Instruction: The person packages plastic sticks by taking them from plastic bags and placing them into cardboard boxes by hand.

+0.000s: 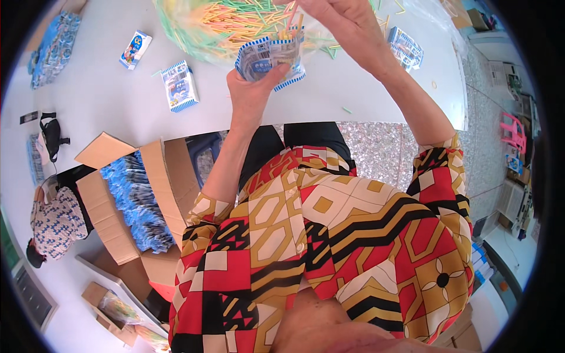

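My left hand [254, 94] is closed around an open blue-and-white plastic pouch [256, 61], thumb across its front. Several thin coloured sticks [288, 34] poke up from the pouch's mouth at its right side. Above it, my right hand [347, 28] reaches in from the right, fingertips pinched near the top edge of the view on a thin pink stick [292, 14]; the fingertips are partly cut off. Behind the pouch, a large clear plastic bag [187, 36] lies open, with a heap of yellow, pink and green sticks [235, 20] in it.
On the white table [123, 106] lie a filled pouch [180, 86], a small blue-and-white packet [135, 49] and another pouch [406, 48]. A cardboard box [162, 194] of blue packets [138, 203] stands at left. A person [59, 220] is beyond it. Pink stool [513, 134] far right.
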`<state>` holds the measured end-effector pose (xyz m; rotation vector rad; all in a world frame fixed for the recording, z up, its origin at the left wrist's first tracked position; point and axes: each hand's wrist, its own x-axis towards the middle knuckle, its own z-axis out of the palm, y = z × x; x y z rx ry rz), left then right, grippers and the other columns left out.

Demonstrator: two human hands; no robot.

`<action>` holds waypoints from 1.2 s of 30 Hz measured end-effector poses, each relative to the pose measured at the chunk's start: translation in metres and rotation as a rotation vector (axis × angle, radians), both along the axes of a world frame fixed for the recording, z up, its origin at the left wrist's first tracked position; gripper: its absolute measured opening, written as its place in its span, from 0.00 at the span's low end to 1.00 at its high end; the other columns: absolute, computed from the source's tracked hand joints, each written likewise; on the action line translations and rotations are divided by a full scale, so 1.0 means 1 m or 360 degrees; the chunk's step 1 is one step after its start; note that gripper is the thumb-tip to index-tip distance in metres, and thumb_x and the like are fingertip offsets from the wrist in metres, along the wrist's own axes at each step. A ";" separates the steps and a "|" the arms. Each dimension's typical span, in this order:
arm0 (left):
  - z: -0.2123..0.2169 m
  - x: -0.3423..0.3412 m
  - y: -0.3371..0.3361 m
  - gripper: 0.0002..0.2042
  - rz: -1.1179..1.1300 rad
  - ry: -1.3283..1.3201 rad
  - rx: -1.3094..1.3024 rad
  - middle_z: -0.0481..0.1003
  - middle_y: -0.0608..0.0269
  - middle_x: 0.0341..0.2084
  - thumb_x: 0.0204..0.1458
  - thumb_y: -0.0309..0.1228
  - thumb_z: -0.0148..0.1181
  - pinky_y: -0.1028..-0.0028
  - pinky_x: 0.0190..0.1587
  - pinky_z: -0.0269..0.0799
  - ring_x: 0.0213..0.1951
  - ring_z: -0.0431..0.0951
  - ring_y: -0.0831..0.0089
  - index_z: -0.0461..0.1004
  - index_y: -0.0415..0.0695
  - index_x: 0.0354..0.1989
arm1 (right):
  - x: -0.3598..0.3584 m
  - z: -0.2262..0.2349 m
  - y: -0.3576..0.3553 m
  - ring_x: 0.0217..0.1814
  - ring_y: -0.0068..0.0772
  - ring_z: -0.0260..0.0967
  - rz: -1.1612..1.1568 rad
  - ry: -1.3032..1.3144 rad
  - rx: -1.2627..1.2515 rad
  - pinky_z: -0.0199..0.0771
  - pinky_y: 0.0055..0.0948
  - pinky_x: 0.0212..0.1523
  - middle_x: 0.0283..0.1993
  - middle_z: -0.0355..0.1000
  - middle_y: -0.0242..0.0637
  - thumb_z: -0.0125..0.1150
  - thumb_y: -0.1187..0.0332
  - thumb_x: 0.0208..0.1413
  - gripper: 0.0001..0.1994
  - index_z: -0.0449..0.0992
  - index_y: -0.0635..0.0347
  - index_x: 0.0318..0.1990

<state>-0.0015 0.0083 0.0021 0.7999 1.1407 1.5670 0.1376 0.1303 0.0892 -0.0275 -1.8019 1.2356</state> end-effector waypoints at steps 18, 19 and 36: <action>0.015 -0.009 0.005 0.18 -0.0018 -0.0224 0.0095 0.76 0.64 0.37 0.43 0.23 0.67 0.76 0.44 0.72 0.38 0.75 0.78 0.72 0.39 0.44 | 0.027 -0.036 0.004 0.43 0.13 0.67 -0.0080 -0.0856 -0.0440 0.65 0.13 0.42 0.39 0.73 0.30 0.54 0.67 0.60 0.12 0.73 0.56 0.50; 0.015 -0.010 0.005 0.19 -0.0061 -0.0189 0.0045 0.76 0.64 0.37 0.43 0.23 0.67 0.76 0.44 0.72 0.38 0.75 0.78 0.72 0.39 0.45 | 0.026 -0.039 0.004 0.42 0.13 0.67 -0.0073 -0.0914 -0.0451 0.66 0.14 0.42 0.39 0.74 0.29 0.53 0.68 0.60 0.11 0.73 0.58 0.48; 0.003 -0.013 0.001 0.11 -0.0163 -0.0339 -0.0200 0.77 0.48 0.36 0.57 0.29 0.51 0.65 0.41 0.75 0.37 0.79 0.62 0.68 0.39 0.45 | 0.127 -0.112 -0.026 0.33 0.13 0.63 -0.1205 -0.0799 -0.0295 0.65 0.17 0.33 0.32 0.70 0.27 0.51 0.69 0.61 0.07 0.70 0.59 0.44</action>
